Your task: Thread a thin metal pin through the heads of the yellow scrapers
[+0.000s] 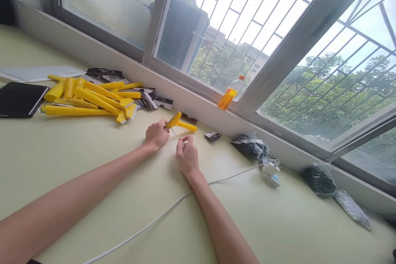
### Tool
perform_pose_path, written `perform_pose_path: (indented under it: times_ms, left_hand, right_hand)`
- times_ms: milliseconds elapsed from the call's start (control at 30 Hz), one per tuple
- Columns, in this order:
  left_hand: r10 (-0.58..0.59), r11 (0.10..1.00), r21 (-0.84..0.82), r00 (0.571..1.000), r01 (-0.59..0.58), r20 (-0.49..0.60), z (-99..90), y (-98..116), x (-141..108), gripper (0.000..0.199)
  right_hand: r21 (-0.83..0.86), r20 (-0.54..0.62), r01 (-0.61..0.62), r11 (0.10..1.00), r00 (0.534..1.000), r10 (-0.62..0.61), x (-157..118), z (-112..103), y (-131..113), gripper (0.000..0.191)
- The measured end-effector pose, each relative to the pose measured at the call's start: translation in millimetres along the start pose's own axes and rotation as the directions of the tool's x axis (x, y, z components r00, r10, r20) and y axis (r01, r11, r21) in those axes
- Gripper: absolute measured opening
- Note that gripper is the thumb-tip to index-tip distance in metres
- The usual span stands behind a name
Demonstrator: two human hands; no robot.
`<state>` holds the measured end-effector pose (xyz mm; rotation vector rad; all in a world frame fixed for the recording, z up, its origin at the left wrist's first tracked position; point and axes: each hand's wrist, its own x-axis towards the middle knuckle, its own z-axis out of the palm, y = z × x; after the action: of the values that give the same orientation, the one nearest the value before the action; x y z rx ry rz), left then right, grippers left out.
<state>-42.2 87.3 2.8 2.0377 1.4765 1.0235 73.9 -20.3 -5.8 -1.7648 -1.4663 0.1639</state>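
Two bare hands worked close together over a pale yellow-green, smooth-topped bench [139, 194]. The left hand [157, 135] was curled around one end of the head of a bright yellow plastic scraper with a T-shaped outline [179, 123], which it held tilted near the window side, the handle pointing off to the right. The right hand [187, 156] pinched a slim, straight metal tool [175, 133], seemingly a screwdriver, its shaft reaching up to the scraper's head; whether the tip was seated in anything was too small to tell.

Done well, this step seemed to call for a firm left grip, with fingertips out of the tip's line in case it slipped. The shaft was best kept square to the surface it met, with steady pressure and short turns. Resting the head against the bench would probably have braced it better than holding it up.

A loose heap of similar yellow plastic scrapers [93, 99] lay to the left, beyond the left hand. A thin white cable [105, 252] crossed at the right forearm, worth keeping clear of the elbow.
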Motion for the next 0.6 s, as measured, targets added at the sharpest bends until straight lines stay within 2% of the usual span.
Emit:
perform_pose_path:
  times_ms: [100, 233, 367, 467, 533, 600]
  left_hand:
    - [-0.004, 1.000, -0.006, 1.000, 0.004, 0.009, -0.3, -0.8, 1.9, 0.021]
    - [-0.003, 1.000, 0.001, 1.000, 0.003, 0.013, -0.7, -0.2, 2.0, 0.024]
    - [0.005, 1.000, -0.003, 1.000, -0.005, 0.011, -0.2, 0.2, 1.5, 0.024]
    - [0.003, 0.999, -0.043, 1.000, -0.002, 0.010, 0.6, -0.7, 1.7, 0.020]
    - [-0.007, 0.997, -0.074, 1.000, 0.008, 0.010, 0.9, -1.7, 2.0, 0.017]
    - [-0.016, 0.996, -0.088, 1.000, 0.017, 0.010, 0.9, -2.7, 2.4, 0.015]
  right_hand:
    - [0.005, -0.001, 0.042, 0.999, 0.999, -0.042, 1.6, 1.1, 3.0, 0.009]
    - [-0.024, -0.036, 0.058, 0.998, 0.998, -0.058, 4.6, 1.4, 7.6, 0.026]
    - [0.019, -0.055, 0.011, 1.000, 0.998, -0.010, 5.8, -0.6, 7.2, 0.036]
    - [0.033, -0.029, -0.019, 0.999, 0.999, 0.020, 4.8, -1.9, 4.9, 0.023]
    - [0.037, 0.005, 0.005, 0.999, 1.000, -0.005, 4.0, -2.0, 4.4, 0.010]
    - [0.035, 0.024, 0.042, 0.999, 0.999, -0.043, 3.8, -1.5, 5.1, 0.011]
